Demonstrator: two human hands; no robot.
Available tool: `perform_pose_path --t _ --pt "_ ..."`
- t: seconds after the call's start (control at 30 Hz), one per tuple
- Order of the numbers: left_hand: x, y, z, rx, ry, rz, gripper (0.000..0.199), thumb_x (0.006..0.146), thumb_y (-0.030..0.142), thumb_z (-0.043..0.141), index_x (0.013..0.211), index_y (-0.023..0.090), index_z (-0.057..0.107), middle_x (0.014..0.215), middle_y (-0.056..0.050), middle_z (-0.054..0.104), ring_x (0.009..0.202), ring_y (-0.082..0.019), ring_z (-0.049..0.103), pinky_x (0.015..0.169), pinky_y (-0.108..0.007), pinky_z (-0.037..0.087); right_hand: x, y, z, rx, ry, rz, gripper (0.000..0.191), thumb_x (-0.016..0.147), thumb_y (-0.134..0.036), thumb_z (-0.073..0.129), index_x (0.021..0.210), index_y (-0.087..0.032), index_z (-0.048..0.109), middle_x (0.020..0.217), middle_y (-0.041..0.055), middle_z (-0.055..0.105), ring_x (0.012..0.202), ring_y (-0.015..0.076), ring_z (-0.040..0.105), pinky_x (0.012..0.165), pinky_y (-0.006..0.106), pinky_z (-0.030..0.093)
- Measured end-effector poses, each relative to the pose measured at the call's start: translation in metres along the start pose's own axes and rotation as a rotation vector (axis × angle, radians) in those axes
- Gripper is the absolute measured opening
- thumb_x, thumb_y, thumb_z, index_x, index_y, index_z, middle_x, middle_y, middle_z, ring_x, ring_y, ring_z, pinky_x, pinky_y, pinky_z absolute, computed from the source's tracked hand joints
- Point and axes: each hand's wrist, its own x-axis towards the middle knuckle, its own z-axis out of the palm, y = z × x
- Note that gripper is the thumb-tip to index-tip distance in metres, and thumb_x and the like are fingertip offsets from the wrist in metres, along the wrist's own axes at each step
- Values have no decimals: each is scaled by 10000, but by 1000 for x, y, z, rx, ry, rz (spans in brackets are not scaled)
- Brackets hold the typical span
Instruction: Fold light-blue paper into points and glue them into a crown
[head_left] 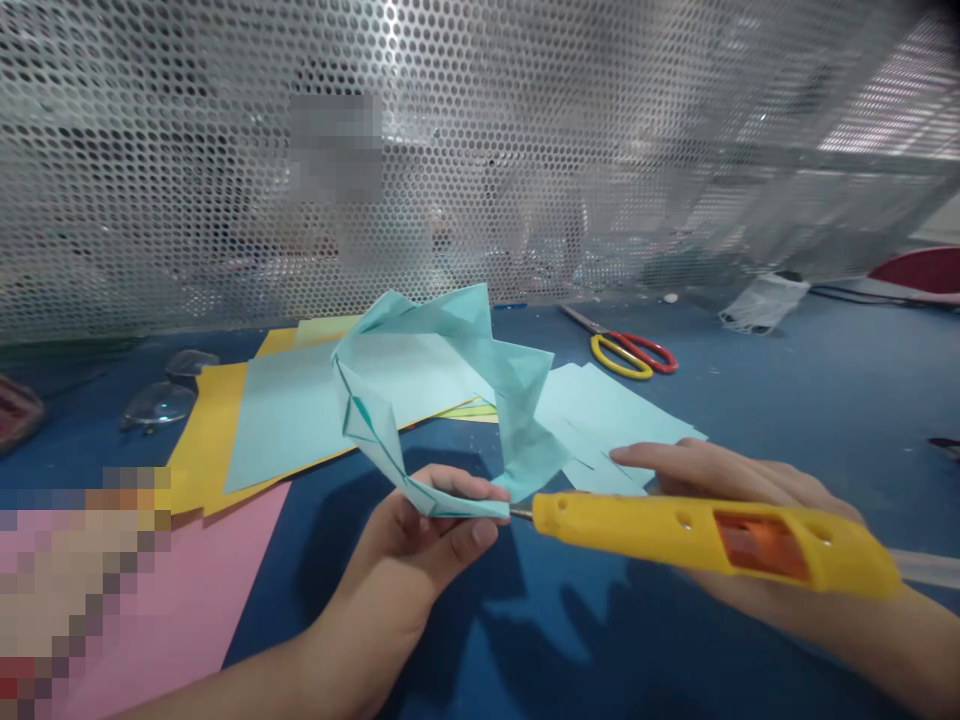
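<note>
A folded light-blue paper ring (529, 385) with pointed flaps stands above the table. Its lower strip is pinched between the thumb and fingers of my left hand (427, 545). A yellow tool with an orange window and a thin metal tip (637, 540) lies across my right hand (750, 490), whose palm and some fingers are hidden behind it; one finger points left. The metal tip meets the end of the paper strip beside my left fingertips.
Light-blue sheets (300, 400) lie over yellow paper (202, 440), with pink paper (202, 590) nearer. More light-blue pieces (615, 410) and scissors (630, 350) lie right. Glasses (161, 405) rest left. A perforated metal screen (480, 150) stands behind the blue table (795, 400).
</note>
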Motion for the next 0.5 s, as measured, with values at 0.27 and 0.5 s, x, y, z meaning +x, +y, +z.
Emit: perform_pose_path --t 0.27,0.5 --pt "0 3 1 -16 10 -11 193 698 344 832 808 252 702 867 39 696 905 -128 608 835 -202 454 0 -3 0 -53 -6 27 308 852 -205 424 1128 -328 485 629 -85 600 507 121 596 501 228 403" --pt "-2 3 4 -51 69 -23 249 649 307 867 807 229 690 848 25 719 875 -122 626 838 -212 467 -2 -8 0 -26 1 74 329 852 -188 399 1133 -333 490 659 -77 616 524 121 601 534 223 418"
